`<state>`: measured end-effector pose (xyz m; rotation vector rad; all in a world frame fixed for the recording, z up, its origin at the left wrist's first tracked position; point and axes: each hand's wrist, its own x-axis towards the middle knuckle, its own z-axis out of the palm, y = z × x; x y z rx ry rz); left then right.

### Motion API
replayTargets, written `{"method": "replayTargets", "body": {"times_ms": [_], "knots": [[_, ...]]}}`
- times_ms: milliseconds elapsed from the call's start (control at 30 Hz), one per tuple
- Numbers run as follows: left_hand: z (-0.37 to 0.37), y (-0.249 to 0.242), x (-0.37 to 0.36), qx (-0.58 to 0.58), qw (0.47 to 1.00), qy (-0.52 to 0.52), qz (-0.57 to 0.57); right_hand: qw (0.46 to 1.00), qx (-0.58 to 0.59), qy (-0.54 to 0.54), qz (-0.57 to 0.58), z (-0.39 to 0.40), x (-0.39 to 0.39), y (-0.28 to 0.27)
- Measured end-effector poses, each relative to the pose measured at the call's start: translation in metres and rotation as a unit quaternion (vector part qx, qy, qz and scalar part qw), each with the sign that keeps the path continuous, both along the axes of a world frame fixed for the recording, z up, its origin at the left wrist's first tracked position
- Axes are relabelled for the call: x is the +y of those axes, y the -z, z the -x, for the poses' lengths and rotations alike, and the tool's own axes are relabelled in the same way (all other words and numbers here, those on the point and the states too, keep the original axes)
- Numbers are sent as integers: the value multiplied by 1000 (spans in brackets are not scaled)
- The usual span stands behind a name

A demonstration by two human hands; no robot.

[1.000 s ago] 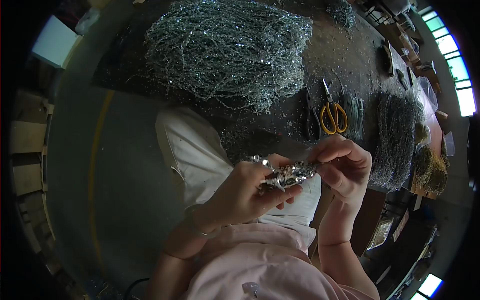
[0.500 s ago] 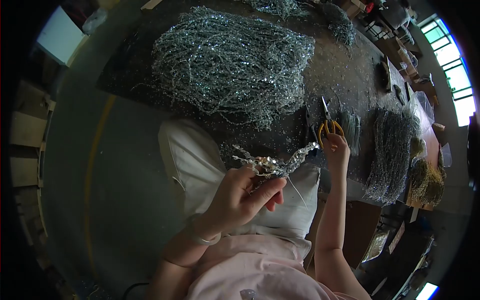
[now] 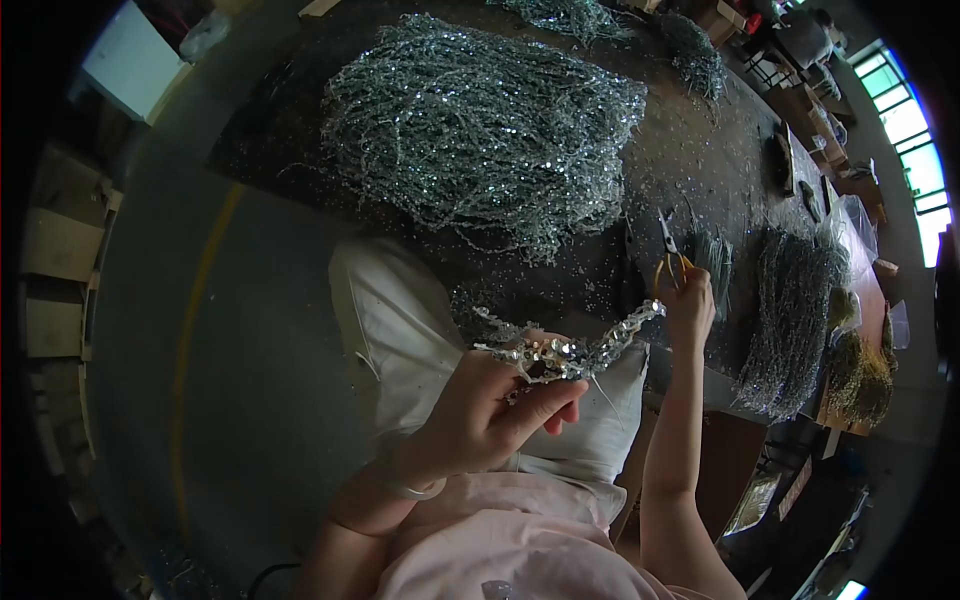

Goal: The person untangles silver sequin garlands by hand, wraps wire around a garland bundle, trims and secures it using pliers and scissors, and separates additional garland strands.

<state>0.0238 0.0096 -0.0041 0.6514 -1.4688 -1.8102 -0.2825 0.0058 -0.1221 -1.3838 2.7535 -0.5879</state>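
Observation:
My left hand (image 3: 515, 410) is closed on a sprig of silver sequined garland (image 3: 560, 358), held over my lap. Its sequined strands spread to both sides, and a thin bare stem end hangs below the fingers. Out at the table's near edge, my right hand (image 3: 690, 305) is closed round one handle of the yellow-handled scissors (image 3: 668, 250). Their pointed metal blades face away from me and are slightly apart. Behind the left hand, a large heap of silver glittery strands (image 3: 480, 130) covers much of the table (image 3: 670, 150).
Right of the scissors lie a small bundle of thin stems (image 3: 714, 260) and a long silver bundle (image 3: 790, 320). A gold bundle (image 3: 860, 375) rests on a board farther right. Cardboard boxes (image 3: 65, 240) stand at the left. Another person (image 3: 805, 40) sits at the far right.
My right hand has turned and shifted right, its fingers now closed round the scissors' handle; the scissors have turned with it. The sequined sprig stays in my left hand. The whole view has shifted slightly.

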Motion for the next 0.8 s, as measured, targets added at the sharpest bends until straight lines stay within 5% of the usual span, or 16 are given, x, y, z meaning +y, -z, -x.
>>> {"method": "replayTargets", "body": {"times_ms": [133,200,300,367,500,800], "knots": [[-6,-2,0,8,999,1,-36,991,-119,0,61,-17,44,-48],[-4,-6,-2,41,984,33,-171,961,-230,-64,139,-15,64,-50],[5,-4,-2,148,948,77,-270,813,-509,-165,229,-63,79,-83],[10,-4,-2,143,947,87,-274,830,-516,-172,124,-71,91,-81],[8,2,0,187,928,135,-292,848,-322,-402,124,-74,74,-69],[8,-6,8,146,937,125,-290,823,-345,-423,158,-104,62,-85]]}}
